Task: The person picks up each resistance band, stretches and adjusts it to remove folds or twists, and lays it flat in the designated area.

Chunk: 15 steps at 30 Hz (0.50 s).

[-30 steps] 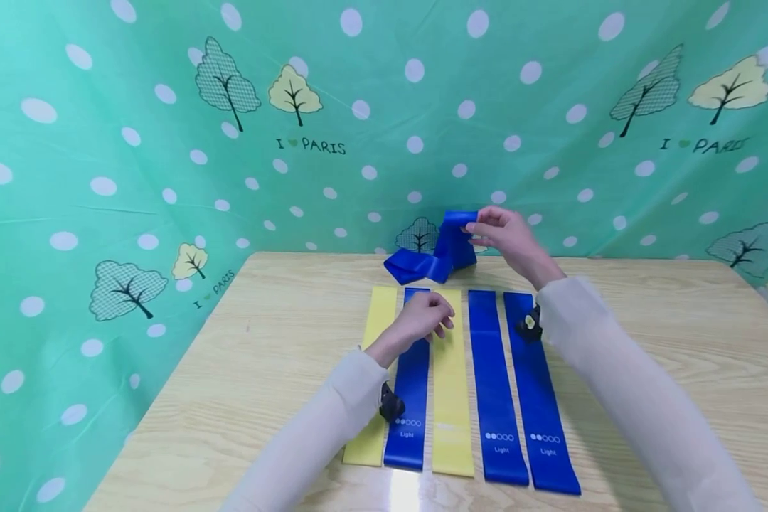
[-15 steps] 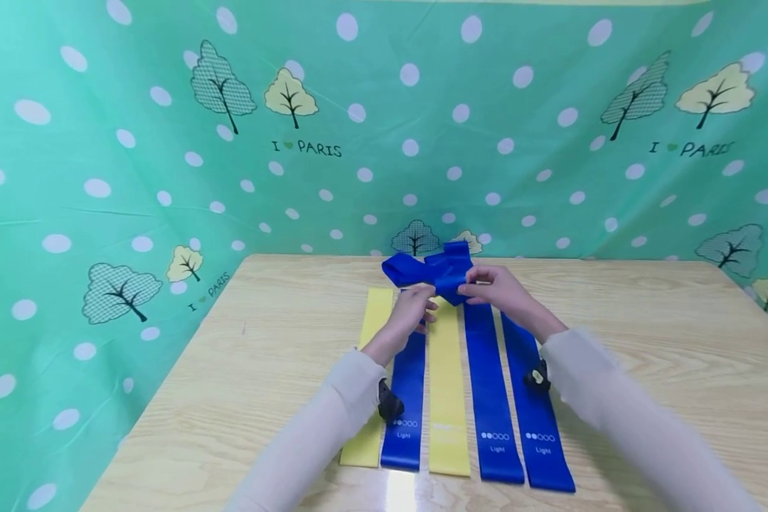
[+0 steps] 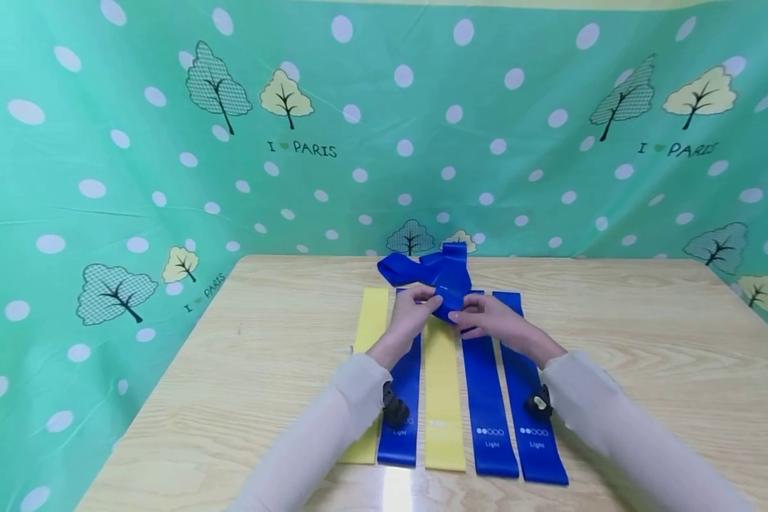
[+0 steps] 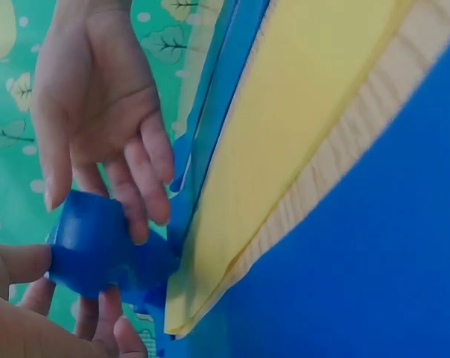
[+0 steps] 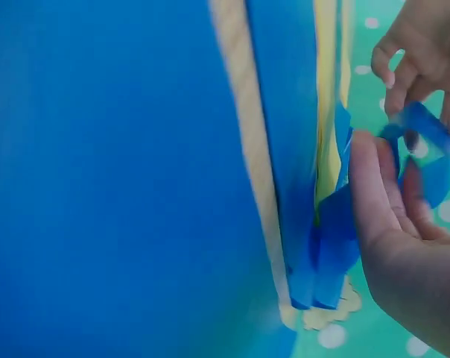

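A loose blue resistance band lies crumpled at the back of the table, its near end lifted. My left hand pinches this end between thumb and fingers; the left wrist view shows the thumb on the band's edge. From the other side, my right hand holds the same end, thumb in front, with some fingers partly hidden behind the band. In the right wrist view, the band bends into a loop beside the right hand's fingers. Below both hands is a yellow band lying flat.
Flat bands lie side by side on the wooden table: a yellow one at the left, a blue one beside it, and two blue ones at the right. A green dotted cloth hangs behind.
My right hand has drawn the loose blue band nearer, lowering it from its raised position. The left hand has moved to the band and now pinches it too.
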Motion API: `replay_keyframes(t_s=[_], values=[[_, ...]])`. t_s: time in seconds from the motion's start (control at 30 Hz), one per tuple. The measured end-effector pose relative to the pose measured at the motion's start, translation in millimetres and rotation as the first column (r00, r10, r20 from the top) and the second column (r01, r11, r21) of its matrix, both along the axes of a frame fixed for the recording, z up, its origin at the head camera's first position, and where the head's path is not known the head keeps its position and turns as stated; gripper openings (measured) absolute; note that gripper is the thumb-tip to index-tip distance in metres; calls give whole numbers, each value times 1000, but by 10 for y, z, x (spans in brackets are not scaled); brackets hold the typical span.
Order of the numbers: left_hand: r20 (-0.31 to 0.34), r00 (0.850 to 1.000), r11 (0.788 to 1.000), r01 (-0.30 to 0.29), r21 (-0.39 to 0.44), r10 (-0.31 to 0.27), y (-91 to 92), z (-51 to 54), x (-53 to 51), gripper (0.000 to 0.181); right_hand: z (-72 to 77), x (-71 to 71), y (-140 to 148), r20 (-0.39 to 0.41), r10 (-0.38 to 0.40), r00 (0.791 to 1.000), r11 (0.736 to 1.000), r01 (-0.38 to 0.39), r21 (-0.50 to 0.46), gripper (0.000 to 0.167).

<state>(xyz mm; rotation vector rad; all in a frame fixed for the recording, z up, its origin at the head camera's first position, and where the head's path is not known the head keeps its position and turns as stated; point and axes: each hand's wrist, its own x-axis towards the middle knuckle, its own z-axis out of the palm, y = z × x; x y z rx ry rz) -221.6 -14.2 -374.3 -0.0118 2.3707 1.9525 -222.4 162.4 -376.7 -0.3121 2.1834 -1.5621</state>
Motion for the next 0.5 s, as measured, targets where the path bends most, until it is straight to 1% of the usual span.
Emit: replay_keyframes(t_s=[0.03, 0.1, 0.17, 0.23, 0.3, 0.37, 0.43, 0.5], values=[[-7, 1000, 1000, 8, -10, -8, -2, 10, 9, 19, -4, -9, -4, 59, -2, 998, 999, 5, -54, 63], [-11, 999, 999, 30, -28, -30, -1, 28, 32, 21, -10, -32, -9, 154, 8, 988, 985, 18, -173, 71], [-4, 999, 998, 49, -50, -49, 4, 35, 58, 23, -11, -56, -8, 214, 5, 977, 957, 58, -284, 73], [23, 998, 996, 60, -59, -59, 10, 40, 95, 24, -11, -83, -6, 240, -16, 971, 928, 104, -358, 68], [59, 996, 995, 70, -67, -66, 15, 41, 137, 23, -10, -102, -3, 241, -50, 969, 913, 143, -383, 67], [85, 994, 995, 70, -69, -64, 18, 38, 182, 23, -10, -115, 2, 237, -83, 968, 907, 172, -384, 66], [93, 994, 996, 66, -52, -61, 17, 31, 220, 22, -6, -118, -3, 226, -110, 968, 910, 189, -368, 65], [92, 994, 998, 60, -37, -56, 6, 9, 245, 22, 4, -110, -17, 219, -121, 968, 904, 199, -378, 62]])
